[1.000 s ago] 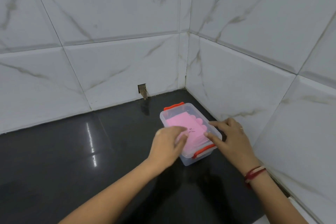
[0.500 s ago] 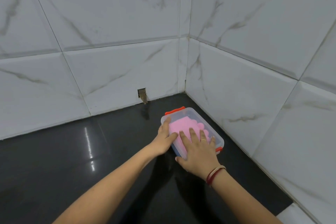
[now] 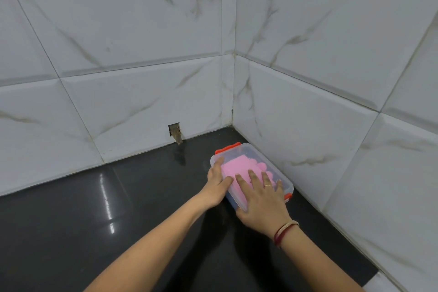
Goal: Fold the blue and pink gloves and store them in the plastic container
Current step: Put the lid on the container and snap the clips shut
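Note:
A clear plastic container with red clips stands on the black counter, close to the right wall in the corner. Through its clear lid a folded pink glove shows, its fingertips toward the wall. I cannot make out a blue glove. My left hand grips the container's left side, thumb up on the rim. My right hand lies flat on the lid's near end with fingers spread, covering part of the glove. One red clip shows at the far end, another beside my right little finger.
The glossy black counter stretches left and toward me. White marble-look tiled walls meet in a corner just behind the container. A small broken hole sits in the back wall's bottom tile.
A second ago my right hand was at the container's right side and my left at its near end. Now the right lies flat on the lid and the left holds the left side.

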`<state>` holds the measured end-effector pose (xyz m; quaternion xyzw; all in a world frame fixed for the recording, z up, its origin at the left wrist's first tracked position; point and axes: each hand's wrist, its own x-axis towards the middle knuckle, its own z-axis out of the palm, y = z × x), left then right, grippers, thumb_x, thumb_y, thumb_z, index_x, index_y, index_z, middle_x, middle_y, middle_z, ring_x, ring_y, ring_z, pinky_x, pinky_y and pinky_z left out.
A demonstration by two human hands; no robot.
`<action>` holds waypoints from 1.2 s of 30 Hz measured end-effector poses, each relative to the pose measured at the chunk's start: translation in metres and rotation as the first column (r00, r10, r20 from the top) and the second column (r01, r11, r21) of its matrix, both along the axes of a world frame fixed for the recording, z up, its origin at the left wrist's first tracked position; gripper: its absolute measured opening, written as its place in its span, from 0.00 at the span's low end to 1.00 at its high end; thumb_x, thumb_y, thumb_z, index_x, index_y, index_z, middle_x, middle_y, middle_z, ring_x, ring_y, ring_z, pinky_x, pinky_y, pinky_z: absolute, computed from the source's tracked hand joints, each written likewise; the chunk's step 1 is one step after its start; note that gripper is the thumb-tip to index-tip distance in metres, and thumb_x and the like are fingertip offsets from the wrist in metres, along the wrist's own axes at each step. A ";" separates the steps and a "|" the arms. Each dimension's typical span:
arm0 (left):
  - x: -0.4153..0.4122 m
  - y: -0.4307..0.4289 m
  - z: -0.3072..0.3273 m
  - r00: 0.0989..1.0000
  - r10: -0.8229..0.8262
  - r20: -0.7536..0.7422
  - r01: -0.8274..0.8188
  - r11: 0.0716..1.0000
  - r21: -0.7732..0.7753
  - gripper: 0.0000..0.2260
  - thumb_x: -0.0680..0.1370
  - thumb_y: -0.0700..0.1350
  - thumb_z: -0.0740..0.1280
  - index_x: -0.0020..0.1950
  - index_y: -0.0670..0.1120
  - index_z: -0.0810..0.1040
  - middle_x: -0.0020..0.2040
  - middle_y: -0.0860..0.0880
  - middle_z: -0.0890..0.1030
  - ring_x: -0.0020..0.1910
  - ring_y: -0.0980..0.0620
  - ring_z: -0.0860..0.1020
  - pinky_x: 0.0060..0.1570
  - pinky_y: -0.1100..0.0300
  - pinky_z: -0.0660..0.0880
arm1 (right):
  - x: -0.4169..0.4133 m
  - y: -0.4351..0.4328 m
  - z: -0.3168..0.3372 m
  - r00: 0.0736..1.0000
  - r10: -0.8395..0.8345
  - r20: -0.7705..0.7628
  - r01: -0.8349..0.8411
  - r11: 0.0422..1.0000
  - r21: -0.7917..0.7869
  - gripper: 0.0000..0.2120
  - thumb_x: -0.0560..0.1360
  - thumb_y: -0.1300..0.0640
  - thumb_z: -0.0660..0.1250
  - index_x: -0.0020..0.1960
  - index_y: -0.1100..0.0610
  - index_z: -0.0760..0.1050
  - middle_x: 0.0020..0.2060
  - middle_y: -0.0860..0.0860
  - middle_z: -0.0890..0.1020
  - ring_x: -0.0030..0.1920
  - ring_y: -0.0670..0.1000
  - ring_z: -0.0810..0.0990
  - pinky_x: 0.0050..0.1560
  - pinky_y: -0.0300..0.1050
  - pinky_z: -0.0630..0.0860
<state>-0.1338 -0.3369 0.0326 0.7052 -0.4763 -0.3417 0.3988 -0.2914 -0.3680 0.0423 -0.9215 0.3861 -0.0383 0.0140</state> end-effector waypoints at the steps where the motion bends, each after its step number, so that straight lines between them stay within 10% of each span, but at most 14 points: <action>1: 0.000 -0.002 0.000 1.000 -0.001 0.000 0.001 1.000 0.001 0.28 0.81 0.46 0.57 0.77 0.53 0.45 0.75 0.44 0.52 0.71 0.46 0.59 0.67 0.55 0.60 | 0.000 -0.002 0.000 1.000 -0.002 -0.001 0.002 1.000 0.003 0.36 0.71 0.37 0.54 0.74 0.45 0.45 0.77 0.53 0.52 0.75 0.62 0.49 0.70 0.70 0.49; 36: -0.006 -0.075 -0.002 1.000 0.013 0.016 -0.013 1.000 0.010 0.28 0.81 0.46 0.57 0.77 0.50 0.46 0.74 0.41 0.54 0.70 0.43 0.61 0.66 0.52 0.62 | -0.006 -0.060 0.014 0.999 -0.042 -0.024 0.042 0.999 0.000 0.36 0.71 0.38 0.58 0.75 0.45 0.49 0.76 0.52 0.54 0.75 0.61 0.52 0.71 0.66 0.52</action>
